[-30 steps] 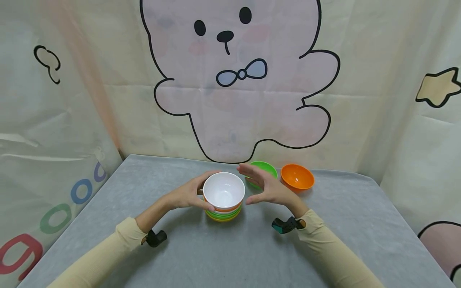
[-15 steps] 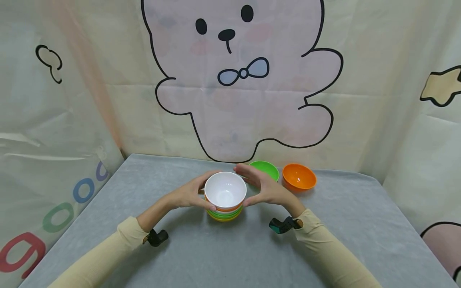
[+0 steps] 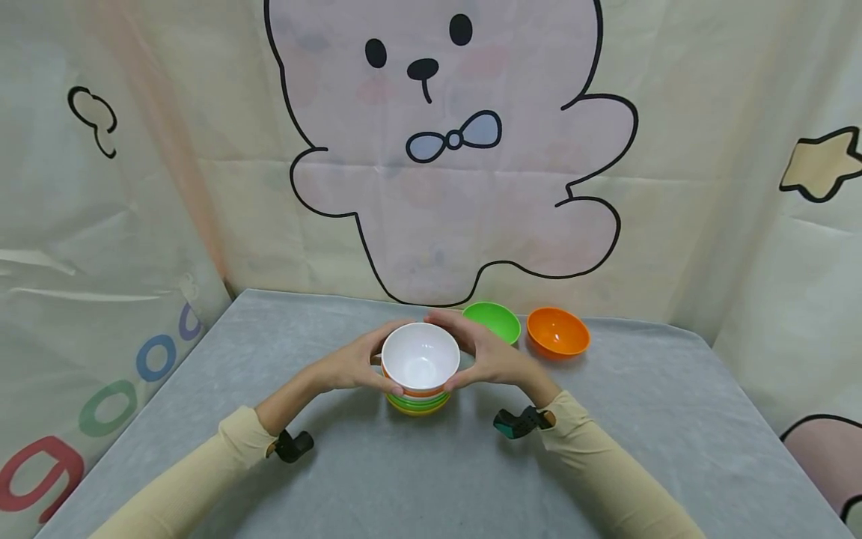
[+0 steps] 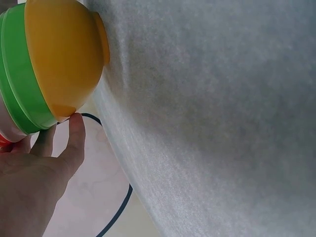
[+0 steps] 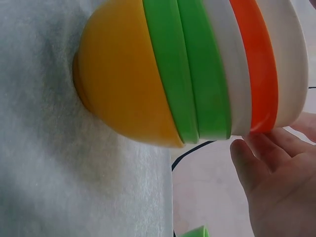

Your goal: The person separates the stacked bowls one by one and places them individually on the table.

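Observation:
A stack of nested bowls stands upright on the grey cloth, with a white bowl [image 3: 420, 357] on top. Below it come orange, white and green bands, and a yellow bowl [image 5: 123, 74] forms the base. My left hand [image 3: 353, 365] grips the stack from the left, thumb at the front and fingers behind; in the left wrist view its fingertips touch near the green bowl [image 4: 29, 74] and the yellow one. From the right, my right hand [image 3: 488, 355] holds the upper part, its fingers against the orange bowl [image 5: 256, 64] and white rims. Some fingertips are hidden behind the stack.
Behind my right hand sits a separate green bowl [image 3: 494, 320]. An orange bowl [image 3: 557, 332] stands to the right of it. The grey cloth-covered table [image 3: 431, 479] ends at a printed curtain [image 3: 431, 224] at the back.
My right hand has moved left and closed in on the stack, its thumb now at the front of the bowls. The left hand and the stack have stayed in place.

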`<state>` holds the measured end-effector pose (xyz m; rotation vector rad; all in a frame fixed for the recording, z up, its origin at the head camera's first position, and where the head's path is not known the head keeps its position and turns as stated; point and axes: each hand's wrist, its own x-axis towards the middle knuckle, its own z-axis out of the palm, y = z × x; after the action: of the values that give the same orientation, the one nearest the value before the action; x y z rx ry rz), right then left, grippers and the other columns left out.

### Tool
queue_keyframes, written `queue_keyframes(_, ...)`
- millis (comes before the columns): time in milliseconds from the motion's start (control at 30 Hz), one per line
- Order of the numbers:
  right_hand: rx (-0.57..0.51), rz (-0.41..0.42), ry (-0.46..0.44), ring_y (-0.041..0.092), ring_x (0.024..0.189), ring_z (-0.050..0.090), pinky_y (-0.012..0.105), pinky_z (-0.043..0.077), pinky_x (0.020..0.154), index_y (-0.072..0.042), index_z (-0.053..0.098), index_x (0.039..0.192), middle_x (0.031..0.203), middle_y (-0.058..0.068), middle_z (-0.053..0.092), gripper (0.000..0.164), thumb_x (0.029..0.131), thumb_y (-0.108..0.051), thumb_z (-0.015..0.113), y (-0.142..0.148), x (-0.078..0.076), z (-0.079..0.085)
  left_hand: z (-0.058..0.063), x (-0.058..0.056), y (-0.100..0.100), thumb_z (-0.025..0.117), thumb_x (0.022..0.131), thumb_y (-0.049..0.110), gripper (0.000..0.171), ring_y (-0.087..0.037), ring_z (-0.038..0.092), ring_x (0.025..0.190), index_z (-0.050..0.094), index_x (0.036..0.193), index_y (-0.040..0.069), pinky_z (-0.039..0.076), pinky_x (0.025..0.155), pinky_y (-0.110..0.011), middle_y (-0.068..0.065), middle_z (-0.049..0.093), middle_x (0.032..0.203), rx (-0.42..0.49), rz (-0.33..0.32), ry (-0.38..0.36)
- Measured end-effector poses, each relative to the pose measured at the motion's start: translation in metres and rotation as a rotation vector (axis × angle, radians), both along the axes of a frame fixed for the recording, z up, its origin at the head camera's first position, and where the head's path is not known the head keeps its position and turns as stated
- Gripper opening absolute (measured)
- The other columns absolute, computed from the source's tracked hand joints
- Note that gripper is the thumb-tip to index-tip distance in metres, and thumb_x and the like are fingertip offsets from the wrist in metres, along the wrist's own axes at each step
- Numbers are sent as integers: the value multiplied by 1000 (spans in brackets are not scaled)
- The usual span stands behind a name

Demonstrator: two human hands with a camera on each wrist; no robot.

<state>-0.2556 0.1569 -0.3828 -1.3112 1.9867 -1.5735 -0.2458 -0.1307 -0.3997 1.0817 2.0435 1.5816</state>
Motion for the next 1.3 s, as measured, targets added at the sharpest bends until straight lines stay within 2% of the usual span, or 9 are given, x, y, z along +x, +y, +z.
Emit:
queue_keyframes(200, 34, -27, 19, 25, 138, 43, 40, 41, 109, -3, 31, 157, 156, 12, 39, 107, 77, -40, 91, -6, 1, -1, -1, -1, -1, 89, 80, 20, 93, -24, 52, 128, 35, 156, 18, 47, 101, -47, -4, 49, 144, -2, -4, 10)
queue_keyframes(400, 59, -48, 27, 25, 135, 46, 40, 44, 106, 2, 30, 156, 154, 9, 42, 109, 77, -40, 91, -8, 2, -2, -2, -1, -1, 88, 81, 19, 93, -25, 51, 128, 34, 157, 16, 47, 101, -46, -5, 49, 143, -3, -3, 13)
queue_keyframes(600, 87, -64, 14, 26, 130, 49, 41, 47, 103, -2, 32, 157, 150, 9, 46, 106, 77, -39, 91, -9, 2, -2, -1, 0, -1, 88, 81, 19, 93, -26, 51, 127, 34, 157, 16, 47, 101, -47, -6, 49, 143, 0, -3, 7)
queue_keyframes(1067, 101, -74, -11, 24, 129, 49, 41, 47, 103, -4, 31, 158, 148, 8, 47, 111, 74, -40, 93, -10, 2, -5, -2, 0, -1, 89, 80, 20, 94, -25, 52, 127, 35, 157, 16, 46, 102, -48, -5, 49, 143, 1, 11, -9)
queue_keyframes(1300, 98, -86, 30, 24, 126, 51, 42, 48, 102, -6, 37, 155, 144, 5, 51, 101, 76, -31, 93, -12, 3, -5, -3, 0, -2, 89, 81, 20, 92, -25, 52, 127, 36, 156, 16, 47, 101, -46, -5, 49, 143, -1, 8, 6)
